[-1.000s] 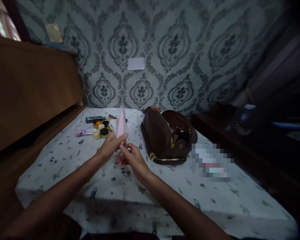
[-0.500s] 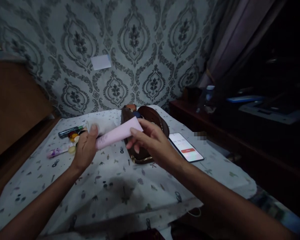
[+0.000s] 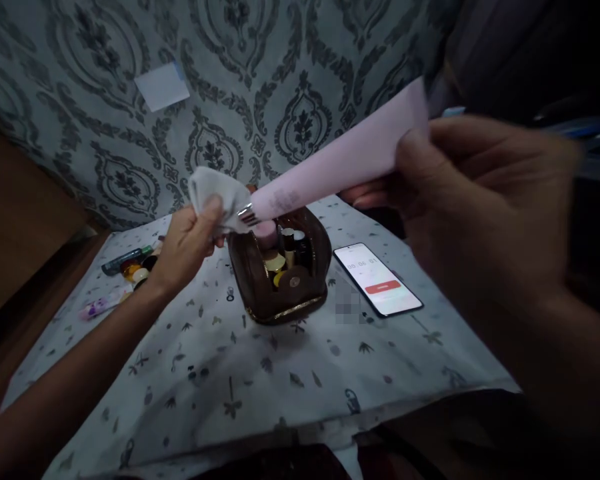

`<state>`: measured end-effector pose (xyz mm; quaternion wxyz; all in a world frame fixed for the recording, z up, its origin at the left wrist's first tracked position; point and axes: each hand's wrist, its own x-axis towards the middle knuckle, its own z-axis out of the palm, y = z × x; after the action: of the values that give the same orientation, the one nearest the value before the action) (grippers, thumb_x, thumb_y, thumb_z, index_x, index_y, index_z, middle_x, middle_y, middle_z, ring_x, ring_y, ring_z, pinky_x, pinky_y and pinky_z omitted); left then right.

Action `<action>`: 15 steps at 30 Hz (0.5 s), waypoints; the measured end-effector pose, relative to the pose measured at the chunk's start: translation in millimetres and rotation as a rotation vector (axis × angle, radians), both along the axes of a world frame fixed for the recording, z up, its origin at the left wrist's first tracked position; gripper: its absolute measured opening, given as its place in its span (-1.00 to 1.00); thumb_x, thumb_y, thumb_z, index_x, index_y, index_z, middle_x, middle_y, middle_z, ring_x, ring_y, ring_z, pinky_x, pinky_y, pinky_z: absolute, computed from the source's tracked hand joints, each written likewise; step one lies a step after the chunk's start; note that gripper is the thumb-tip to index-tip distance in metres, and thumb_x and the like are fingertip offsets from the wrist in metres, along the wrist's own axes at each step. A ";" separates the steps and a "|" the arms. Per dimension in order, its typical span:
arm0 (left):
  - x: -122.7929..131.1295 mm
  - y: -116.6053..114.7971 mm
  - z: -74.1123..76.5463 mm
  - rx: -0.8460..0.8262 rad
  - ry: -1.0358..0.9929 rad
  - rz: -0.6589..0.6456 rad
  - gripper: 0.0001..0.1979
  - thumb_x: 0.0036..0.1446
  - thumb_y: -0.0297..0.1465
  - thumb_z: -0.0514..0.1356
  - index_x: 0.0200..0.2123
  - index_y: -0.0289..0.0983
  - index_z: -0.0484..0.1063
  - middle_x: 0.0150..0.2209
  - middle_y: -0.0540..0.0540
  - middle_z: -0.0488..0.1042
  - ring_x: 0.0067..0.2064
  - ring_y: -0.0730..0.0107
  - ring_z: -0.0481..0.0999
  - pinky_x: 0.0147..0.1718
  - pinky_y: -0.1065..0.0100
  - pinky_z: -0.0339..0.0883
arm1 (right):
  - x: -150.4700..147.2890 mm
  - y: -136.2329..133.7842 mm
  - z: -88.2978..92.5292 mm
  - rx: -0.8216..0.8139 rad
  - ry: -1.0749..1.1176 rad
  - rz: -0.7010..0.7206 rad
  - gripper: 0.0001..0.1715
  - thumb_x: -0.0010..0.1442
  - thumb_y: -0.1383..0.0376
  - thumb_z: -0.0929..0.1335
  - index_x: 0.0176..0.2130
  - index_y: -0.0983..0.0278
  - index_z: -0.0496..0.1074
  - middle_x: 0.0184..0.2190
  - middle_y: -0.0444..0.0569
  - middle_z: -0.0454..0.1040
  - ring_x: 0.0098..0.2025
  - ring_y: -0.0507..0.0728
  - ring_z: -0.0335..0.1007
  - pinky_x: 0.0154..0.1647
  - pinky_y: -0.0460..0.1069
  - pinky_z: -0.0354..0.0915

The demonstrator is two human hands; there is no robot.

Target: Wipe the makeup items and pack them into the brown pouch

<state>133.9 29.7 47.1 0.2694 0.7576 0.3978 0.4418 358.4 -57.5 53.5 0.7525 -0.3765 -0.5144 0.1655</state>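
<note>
My right hand [image 3: 480, 180] is closed on the flat end of a pink squeeze tube [image 3: 340, 157], raised close to the camera and slanting down to the left. At the tube's other end a silver band shows. My left hand [image 3: 190, 240] grips a white cloth [image 3: 220, 197] that touches and covers the tip there, so the cap is hidden. Below the tube an open brown cosmetic bag [image 3: 290, 300] stands on the patterned cloth, with several jars and small bottles inside.
A phone [image 3: 380, 280] with a timer on its screen lies right of the bag. Several small bottles lie at the left, among them a green one [image 3: 125, 261] and a purple-and-white tube [image 3: 103, 305]. The patterned tablecloth [image 3: 220, 360] reaches the table's front edge.
My right hand and the tube have risen and come nearer the camera. The white cloth has moved onto the tube's silver-banded end, and the bag's contents now show.
</note>
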 end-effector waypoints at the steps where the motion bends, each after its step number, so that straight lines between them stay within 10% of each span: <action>1: -4.1 3.1 -0.7 0.104 0.183 -0.030 -0.55 0.27 -0.06 0.04 -0.52 -0.26 0.31 -0.58 0.01 0.30 -0.56 0.45 0.32 -0.58 0.43 0.18 | 5.9 5.0 -0.9 0.018 -0.031 -0.054 -0.80 0.27 0.35 0.39 -0.41 0.26 0.53 -0.50 -0.13 0.49 -0.50 0.02 0.50 -0.38 -0.02 0.52; 5: -20.9 8.9 -10.1 0.324 0.626 -0.118 -0.65 0.27 -0.17 0.03 -0.43 -0.26 0.40 -0.43 -0.07 0.42 -0.39 0.33 0.41 -0.38 0.35 0.28 | 17.2 27.8 -5.4 -0.001 -0.227 -0.089 -0.79 0.25 0.18 0.42 -0.40 0.19 0.54 -0.49 -0.16 0.49 -0.45 0.02 0.50 -0.39 -0.02 0.48; 15: -33.2 13.4 -40.2 0.316 0.475 0.049 -0.58 0.25 -0.09 0.04 -0.53 -0.21 0.38 -0.61 -0.02 0.32 -0.48 0.32 0.38 -0.38 0.33 0.32 | 4.5 74.1 0.3 -0.158 -0.701 -0.008 -0.70 0.34 0.35 0.27 -0.41 0.28 0.48 -0.49 -0.09 0.49 -0.42 0.05 0.49 -0.36 -0.02 0.33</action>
<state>100.8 43.1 6.9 0.0366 0.8627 0.3941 0.3147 363.0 16.6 53.8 0.4993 -0.4693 -0.7256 0.0626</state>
